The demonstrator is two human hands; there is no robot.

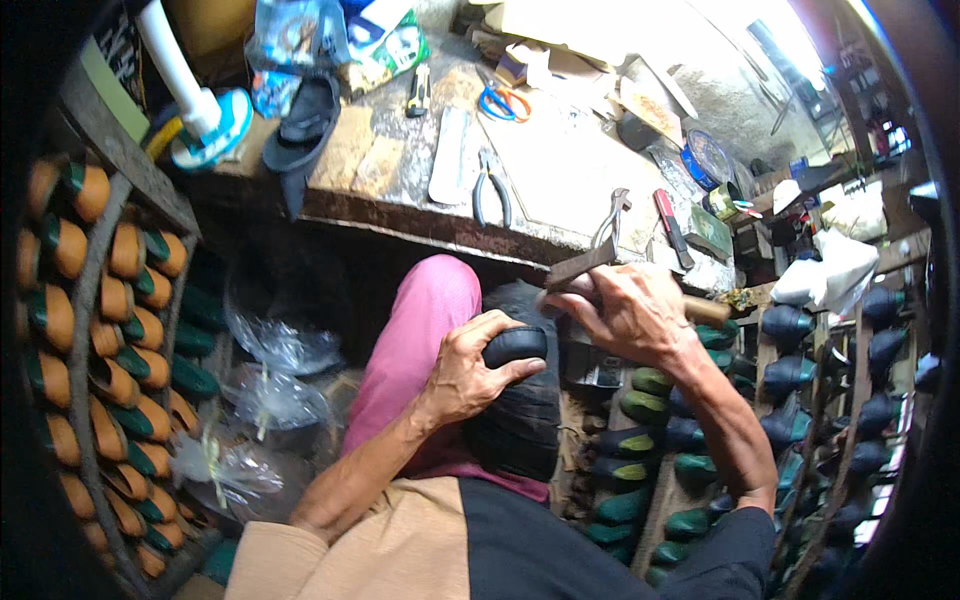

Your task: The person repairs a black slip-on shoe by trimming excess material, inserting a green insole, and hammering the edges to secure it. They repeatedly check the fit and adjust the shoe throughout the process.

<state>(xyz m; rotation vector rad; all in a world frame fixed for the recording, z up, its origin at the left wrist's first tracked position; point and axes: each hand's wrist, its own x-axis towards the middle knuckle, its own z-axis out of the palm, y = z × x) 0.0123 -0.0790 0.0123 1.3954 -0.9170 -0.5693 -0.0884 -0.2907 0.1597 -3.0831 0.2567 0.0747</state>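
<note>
Over my lap, my left hand [467,370] is closed round a black shoe [514,346]; its rounded end faces up between thumb and fingers, and the rest is hidden. My right hand [632,308] grips a hammer, its fingers wrapped round the wooden handle [706,311]. The metal hammer head [582,266] sticks out beyond the thumb, up and to the right of the shoe and apart from it. A black cover [515,430] lies over my right thigh beneath the shoe. Lasting pincers [612,216] rest at the bench edge just beyond my right hand.
The workbench [360,212] ahead carries pliers [490,190], scissors [505,104], a utility knife [418,92], a red-and-black tool [674,228] and a dark sandal [305,125]. Racks of brown shoes [125,370] stand left, dark and green shoes [690,470] right. Plastic bags [270,390] lie lower left.
</note>
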